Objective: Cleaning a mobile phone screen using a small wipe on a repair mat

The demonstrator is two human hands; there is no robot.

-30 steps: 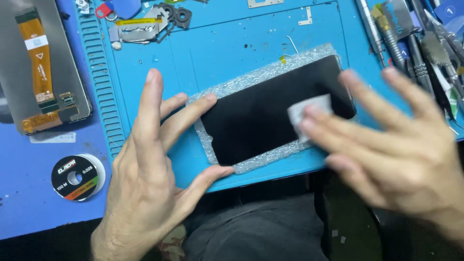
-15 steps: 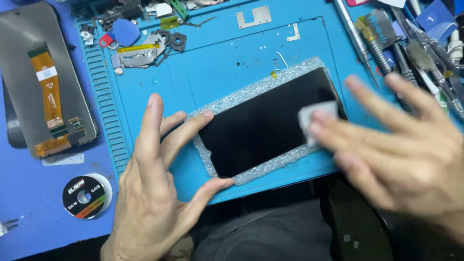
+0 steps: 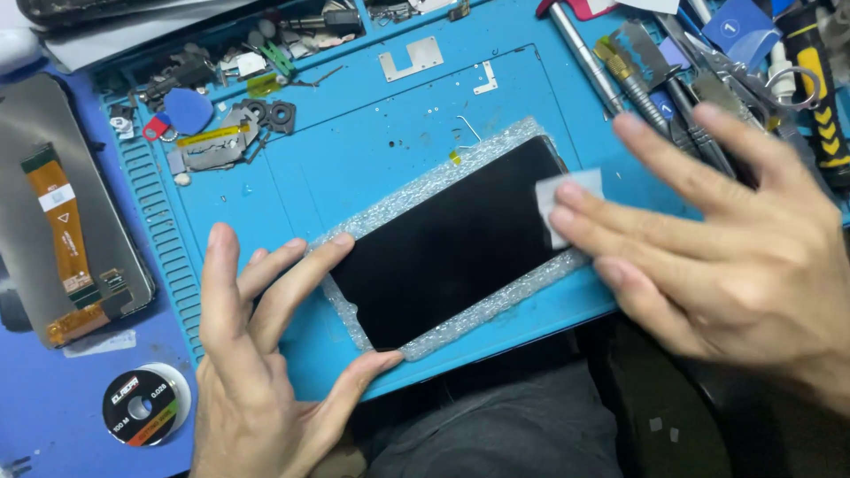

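Bright, even overhead light fills the view, with soft shadows under both hands. The right hand is slightly motion-blurred at its fingertips. The black screen shows no glare; the worktop stays sharp.

The screen panel lies on a bubble-wrap sheet, which lies on the work mat. The left hand braces the panel's near-left end with 2 fingertips. The right hand presses a small wipe onto the panel's far-right end. Left of the left hand lie a wire spool and a second display assembly. Behind the right hand lie hand tools.
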